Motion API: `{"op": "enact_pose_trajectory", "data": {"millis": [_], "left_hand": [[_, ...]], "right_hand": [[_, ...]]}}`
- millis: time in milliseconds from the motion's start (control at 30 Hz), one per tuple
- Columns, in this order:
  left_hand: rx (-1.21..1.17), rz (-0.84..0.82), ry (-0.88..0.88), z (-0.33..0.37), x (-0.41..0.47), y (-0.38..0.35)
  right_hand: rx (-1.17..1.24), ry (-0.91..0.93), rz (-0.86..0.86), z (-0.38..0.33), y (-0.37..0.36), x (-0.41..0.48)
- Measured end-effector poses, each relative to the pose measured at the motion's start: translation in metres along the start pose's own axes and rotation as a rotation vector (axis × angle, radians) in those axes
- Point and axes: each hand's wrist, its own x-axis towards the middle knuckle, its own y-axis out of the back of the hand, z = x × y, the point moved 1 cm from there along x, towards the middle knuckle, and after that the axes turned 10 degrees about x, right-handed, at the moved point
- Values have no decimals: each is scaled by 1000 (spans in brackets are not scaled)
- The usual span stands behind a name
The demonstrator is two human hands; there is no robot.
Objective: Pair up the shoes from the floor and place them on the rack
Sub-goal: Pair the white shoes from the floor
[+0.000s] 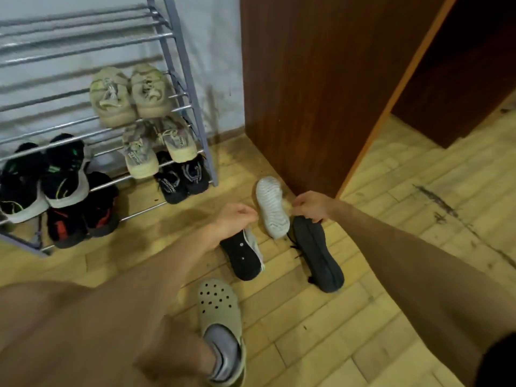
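Three loose shoes lie sole-up on the floor (pixel 391 247) beside the rack (pixel 184 88). Left hand (pixel 237 219) grips the heel of a black-soled shoe (pixel 244 255); right hand (pixel 312 206) closes on the heel end of a dark grey shoe (pixel 318 255), touching the white-soled shoe (pixel 272 206) between them. Heel grips probably allow lifting each shoe one-handed for matching. Five pairs already fill the rack's lower tiers, toes outward.

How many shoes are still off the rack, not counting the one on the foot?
3: a white-soled shoe by the right hand, a dark grey shoe below it, and a black shoe under the left hand.
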Motion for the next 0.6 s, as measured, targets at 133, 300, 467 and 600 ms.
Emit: {"op": "enact_pose_trajectory", "data": {"millis": [133,300,467,600], "left_hand": [[147,-79,-39,-15,20,-34],[178,-188,12,-37,38,-58],[188,-183,104,-67,58,-60],[157,-140,186,-97,62,-49]], "right_hand": [[-32,-138,5,61,-27,13],[-41,-275,108,113,-65,33],[99,-151,43,89,-112,69],[211,-159,-135,50,-158,97]]}}
